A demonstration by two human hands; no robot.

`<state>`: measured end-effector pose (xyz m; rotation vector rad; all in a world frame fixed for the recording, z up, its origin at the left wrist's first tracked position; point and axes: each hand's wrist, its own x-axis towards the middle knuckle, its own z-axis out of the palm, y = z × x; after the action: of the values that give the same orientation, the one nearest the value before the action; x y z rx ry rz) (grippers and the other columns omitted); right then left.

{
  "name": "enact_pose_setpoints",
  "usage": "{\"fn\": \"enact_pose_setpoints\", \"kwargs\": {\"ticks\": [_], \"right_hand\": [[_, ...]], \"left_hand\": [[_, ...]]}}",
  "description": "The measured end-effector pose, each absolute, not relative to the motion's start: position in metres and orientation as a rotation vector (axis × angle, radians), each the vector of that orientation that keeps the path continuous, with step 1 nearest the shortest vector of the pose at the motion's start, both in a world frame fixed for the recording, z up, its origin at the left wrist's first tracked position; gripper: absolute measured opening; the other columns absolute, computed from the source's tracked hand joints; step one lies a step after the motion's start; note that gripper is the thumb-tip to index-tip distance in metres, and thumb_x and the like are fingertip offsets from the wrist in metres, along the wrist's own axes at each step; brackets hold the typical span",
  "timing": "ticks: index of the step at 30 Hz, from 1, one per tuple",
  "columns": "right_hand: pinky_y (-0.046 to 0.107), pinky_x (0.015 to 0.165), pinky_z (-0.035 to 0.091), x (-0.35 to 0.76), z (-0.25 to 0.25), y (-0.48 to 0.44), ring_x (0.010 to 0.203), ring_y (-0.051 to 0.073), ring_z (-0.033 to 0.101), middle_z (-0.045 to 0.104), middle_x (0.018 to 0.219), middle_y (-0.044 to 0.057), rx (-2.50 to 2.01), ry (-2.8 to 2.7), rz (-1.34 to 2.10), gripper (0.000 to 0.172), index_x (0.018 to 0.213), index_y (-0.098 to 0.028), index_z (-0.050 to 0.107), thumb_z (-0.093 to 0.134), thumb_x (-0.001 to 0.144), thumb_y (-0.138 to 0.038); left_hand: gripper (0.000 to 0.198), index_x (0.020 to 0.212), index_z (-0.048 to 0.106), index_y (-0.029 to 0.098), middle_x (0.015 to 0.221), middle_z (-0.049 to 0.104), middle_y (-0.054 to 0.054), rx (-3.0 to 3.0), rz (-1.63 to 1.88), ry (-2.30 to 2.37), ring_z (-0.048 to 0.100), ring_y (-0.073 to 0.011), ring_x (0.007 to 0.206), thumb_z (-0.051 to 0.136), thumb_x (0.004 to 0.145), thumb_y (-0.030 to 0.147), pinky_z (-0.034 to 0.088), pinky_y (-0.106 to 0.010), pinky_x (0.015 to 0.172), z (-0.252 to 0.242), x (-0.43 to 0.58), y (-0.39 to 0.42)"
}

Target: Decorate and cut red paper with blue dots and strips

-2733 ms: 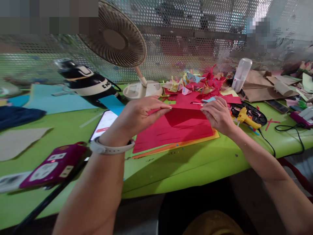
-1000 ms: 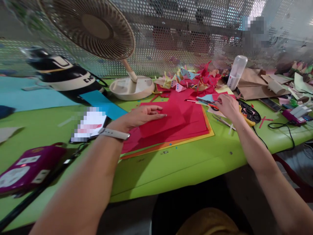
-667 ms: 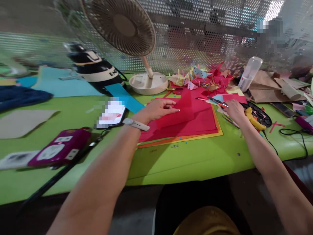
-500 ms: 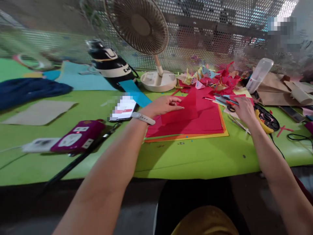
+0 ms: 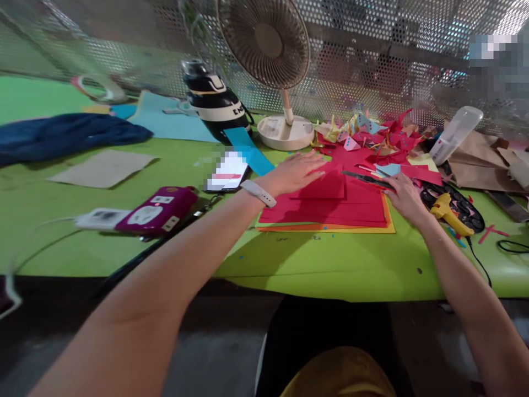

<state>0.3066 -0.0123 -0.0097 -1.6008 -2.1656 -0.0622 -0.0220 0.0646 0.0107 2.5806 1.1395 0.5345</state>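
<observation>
My left hand [image 5: 294, 172], with a pale band on the wrist, lies flat with its fingers stretched out over a small red paper sheet [image 5: 322, 187]. Under it are larger red sheets [image 5: 359, 212], with orange and yellow edges showing below. Closed around the handle end of dark, slim scissors [image 5: 363, 177] is my right hand [image 5: 404, 197]. Their tip points left over the red paper; my fingers cover the handles. Beyond my right hand lies a light blue paper piece [image 5: 388, 169].
A yellow glue gun [image 5: 452, 215] rests on a black tray at right. Folded paper pieces [image 5: 372, 132] pile up behind the sheets. A fan [image 5: 285, 132], a black-and-white bottle [image 5: 219, 110], a phone [image 5: 227, 171] and a purple power strip [image 5: 159, 209] stand or lie leftward.
The small red sheet, tilted up under my left hand before, now lies flat with that hand spread over it. My right hand has brought the scissors left and nearer. The view has shifted left.
</observation>
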Motion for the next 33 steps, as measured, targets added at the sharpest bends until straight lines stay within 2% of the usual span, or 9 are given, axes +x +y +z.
{"fn": "enact_pose_setpoints", "kwargs": {"ticks": [4, 7, 15, 22, 27, 33], "right_hand": [[0.048, 0.097, 0.045, 0.307, -0.015, -0.011, 0.107, 0.030, 0.055, 0.062, 0.108, 0.013, -1.609, -2.196, -0.060, 0.038, 0.121, -0.019, 0.067, 0.050, 0.086, -0.018], [0.047, 0.097, 0.045, 0.306, -0.018, -0.012, 0.106, 0.030, 0.055, 0.062, 0.108, 0.012, -1.588, -2.214, -0.060, 0.037, 0.118, -0.021, 0.067, 0.051, 0.085, -0.016], [0.048, 0.097, 0.046, 0.306, -0.012, -0.016, 0.107, 0.030, 0.057, 0.062, 0.109, 0.012, -1.536, -2.308, 0.069, 0.033, 0.116, -0.020, 0.067, 0.056, 0.085, -0.019], [0.046, 0.101, 0.044, 0.304, -0.013, -0.016, 0.112, 0.027, 0.058, 0.064, 0.113, 0.009, -1.435, -2.373, 0.232, 0.031, 0.117, -0.024, 0.066, 0.057, 0.087, -0.020], [0.046, 0.102, 0.044, 0.305, -0.012, -0.016, 0.115, 0.027, 0.058, 0.065, 0.117, 0.011, -1.426, -2.389, 0.289, 0.030, 0.118, -0.022, 0.066, 0.057, 0.088, -0.022], [0.044, 0.100, 0.045, 0.310, -0.010, -0.014, 0.113, 0.027, 0.060, 0.067, 0.115, 0.009, -1.403, -2.358, 0.301, 0.031, 0.113, -0.023, 0.068, 0.062, 0.083, -0.019]], "left_hand": [[0.070, 0.158, 0.016, 0.022, 0.167, 0.007, -0.007, 2.635, 0.112, 1.153, 0.001, -0.0274, 0.153, 0.026, 0.100, 0.059, 0.007, -0.051, 0.122, 0.000, -0.030, 0.042], [0.070, 0.159, 0.008, 0.025, 0.167, 0.001, -0.006, 2.637, 0.045, 1.179, -0.006, -0.0261, 0.153, 0.021, 0.100, 0.060, 0.004, -0.051, 0.122, -0.012, -0.034, 0.031], [0.066, 0.159, 0.010, 0.023, 0.167, 0.001, -0.008, 2.597, -0.096, 1.273, -0.003, -0.0240, 0.153, 0.016, 0.102, 0.056, 0.004, -0.049, 0.122, -0.024, -0.023, 0.032], [0.063, 0.159, 0.012, 0.021, 0.167, 0.005, -0.008, 2.609, -0.115, 1.346, 0.000, -0.0232, 0.153, 0.014, 0.103, 0.051, 0.004, -0.048, 0.123, -0.021, -0.016, 0.029], [0.064, 0.159, 0.013, 0.022, 0.167, 0.005, -0.008, 2.610, -0.094, 1.356, 0.001, -0.0209, 0.153, 0.014, 0.103, 0.052, 0.003, -0.048, 0.123, -0.024, -0.016, 0.029], [0.065, 0.159, 0.013, 0.022, 0.167, 0.006, -0.008, 2.607, -0.101, 1.355, 0.001, -0.0213, 0.154, 0.014, 0.102, 0.053, 0.004, -0.048, 0.123, -0.023, -0.016, 0.030]]}}
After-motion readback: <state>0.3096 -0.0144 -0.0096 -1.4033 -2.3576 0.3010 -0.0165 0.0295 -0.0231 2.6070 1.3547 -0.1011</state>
